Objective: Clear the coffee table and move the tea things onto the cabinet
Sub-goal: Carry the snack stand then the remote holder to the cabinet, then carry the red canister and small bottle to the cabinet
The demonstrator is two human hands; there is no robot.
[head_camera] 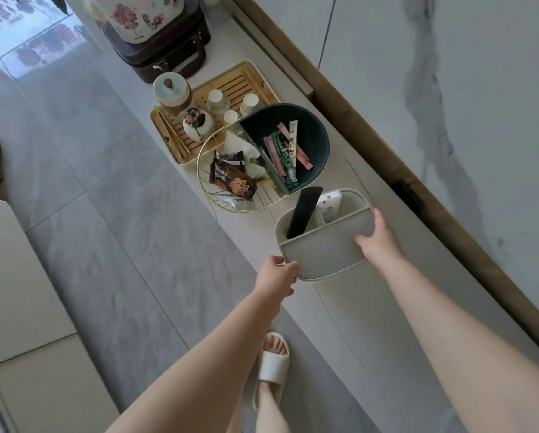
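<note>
A beige organiser box [312, 254] sits on the white cabinet top [371, 307]. It holds a black remote [304, 212] and a white remote [329, 204] in its far compartments. My left hand [277, 275] grips its near left corner. My right hand [379, 242] holds its right rim, fingers curled over the edge. Further along stands a bamboo tea tray [249, 75] with a lidded jar [171, 90], a small floral pot [197, 123] and small white cups [218, 98].
A round snack dish [312, 120] with a dark green half and a gold wire half lies between tray and box, holding sachets and a snack packet [233, 181]. A dark case [165, 54] stands beyond. Grey tiled floor [105, 214] lies left; marble wall right.
</note>
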